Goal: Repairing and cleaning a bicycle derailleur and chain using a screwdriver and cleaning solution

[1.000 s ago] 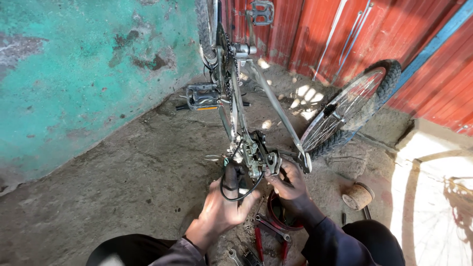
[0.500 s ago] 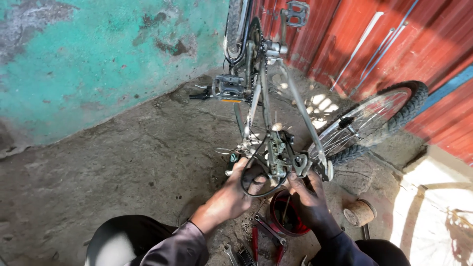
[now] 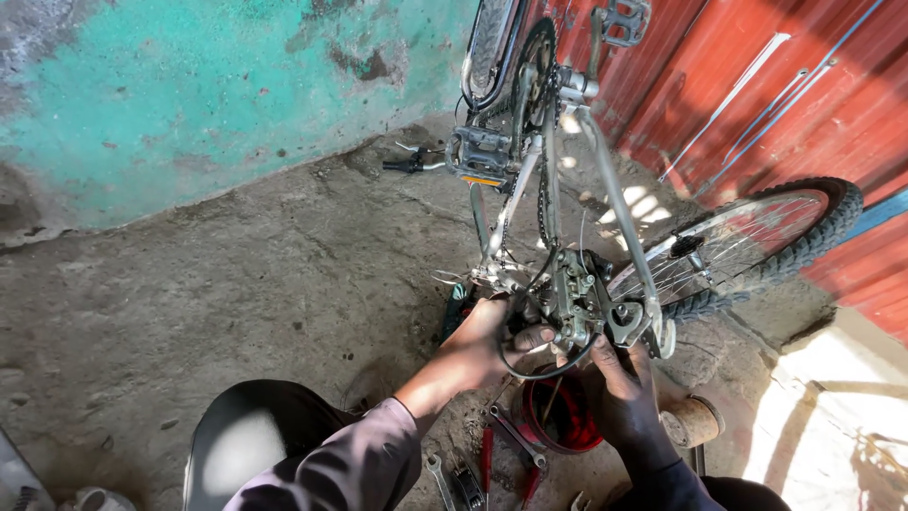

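An upside-down silver bicycle (image 3: pixel 605 180) stands on the concrete floor, its wheel (image 3: pixel 757 241) at the right. My left hand (image 3: pixel 487 345) grips the frame end and a black cable by the grey brake assembly (image 3: pixel 577 298). Just to the right, my right hand (image 3: pixel 619 383), dark with grease, holds the underside of that assembly near a metal clamp (image 3: pixel 632 322). A pedal (image 3: pixel 478 156) juts out higher up.
A red tin (image 3: pixel 572 421) sits below my hands, with spanners (image 3: pixel 515 435) and red-handled pliers (image 3: pixel 486 456) on the ground beside it. A wooden-headed mallet (image 3: pixel 690 421) lies at the right. A teal wall (image 3: pixel 189 95) stands left, red metal doors (image 3: pixel 804 85) behind.
The view has shifted and drawn closer to the bicycle. Both hands stay at the brake assembly; the left hand has closed more firmly on the frame end and cable.
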